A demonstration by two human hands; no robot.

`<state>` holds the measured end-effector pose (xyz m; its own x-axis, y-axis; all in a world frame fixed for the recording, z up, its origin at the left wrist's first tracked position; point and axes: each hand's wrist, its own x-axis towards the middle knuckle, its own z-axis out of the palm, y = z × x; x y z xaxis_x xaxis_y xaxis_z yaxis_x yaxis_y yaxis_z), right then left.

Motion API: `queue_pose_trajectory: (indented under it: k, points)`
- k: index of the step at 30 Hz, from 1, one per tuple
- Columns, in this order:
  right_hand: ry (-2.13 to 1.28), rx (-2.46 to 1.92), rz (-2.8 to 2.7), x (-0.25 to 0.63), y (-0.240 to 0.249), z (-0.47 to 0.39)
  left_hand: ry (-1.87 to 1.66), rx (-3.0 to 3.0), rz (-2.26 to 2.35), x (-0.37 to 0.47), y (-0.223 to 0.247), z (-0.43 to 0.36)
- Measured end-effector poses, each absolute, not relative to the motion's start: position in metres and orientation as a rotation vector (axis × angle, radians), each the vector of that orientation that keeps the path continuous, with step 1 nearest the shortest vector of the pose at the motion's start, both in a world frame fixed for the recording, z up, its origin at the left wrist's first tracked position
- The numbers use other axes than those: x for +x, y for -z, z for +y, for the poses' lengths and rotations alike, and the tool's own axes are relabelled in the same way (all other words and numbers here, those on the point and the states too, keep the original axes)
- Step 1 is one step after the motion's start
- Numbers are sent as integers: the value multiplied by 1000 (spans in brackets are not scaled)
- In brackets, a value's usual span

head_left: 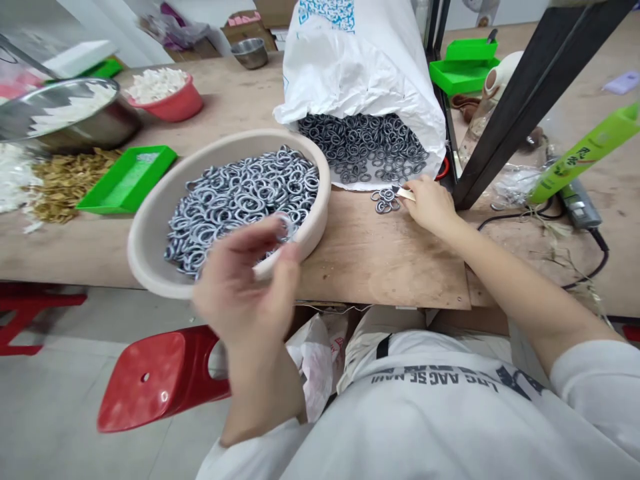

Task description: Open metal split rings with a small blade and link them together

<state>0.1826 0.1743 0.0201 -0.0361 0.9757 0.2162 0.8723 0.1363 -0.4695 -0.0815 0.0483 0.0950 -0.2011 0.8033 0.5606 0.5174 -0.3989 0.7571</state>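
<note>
My left hand [245, 280], blurred by motion, is raised over the near rim of a large beige basin [145, 260]. Thumb and forefinger pinch a small grey ring [286, 227]. Grey rings [245, 193] are heaped inside the basin. On the table to the right, my right hand [431, 205] is closed around a short, pale, stick-like tool [406, 194] with a dark tip. That tip meets a little cluster of loose rings [385, 201]. Just behind them, a white sack [360, 73] lies with its mouth towards me, with many darker rings [365, 143] in its opening.
A black metal post [530, 100] rises close to my right hand. Right of it are a lime-green packet [585, 157] and a corded device [580, 203]. Leftward are a green tray [127, 180], a red bowl [173, 107] and a steel bowl [100, 123]. A red stool [145, 380] stands below.
</note>
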Motion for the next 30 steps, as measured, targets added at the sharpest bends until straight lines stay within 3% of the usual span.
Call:
queue_pose_trajectory:
  k: [3, 6, 11, 14, 19, 30]
  points:
    - [-154, -2001, -2012, 190, -7, 196, -1524, 2181, 2002, -114, -111, 65]
    - [-243, -1875, -1992, 193, -3, 187, -1430, 2363, 1959, -109, -110, 67]
    - [-1144, -1269, -1520, 184, -19, 124, -1324, 1965, 1255, -35, -68, 55]
    - [-1415, -1077, -1118, 167, -25, 84, -1180, 1493, 1083, 1, -39, 56]
    - [-1348, -1007, -925, 153, -16, 60, -1103, 1056, 807, 18, -23, 57]
    - [-1187, -1127, -1269, 178, -33, 60, -1031, 1306, 821, 12, -24, 50]
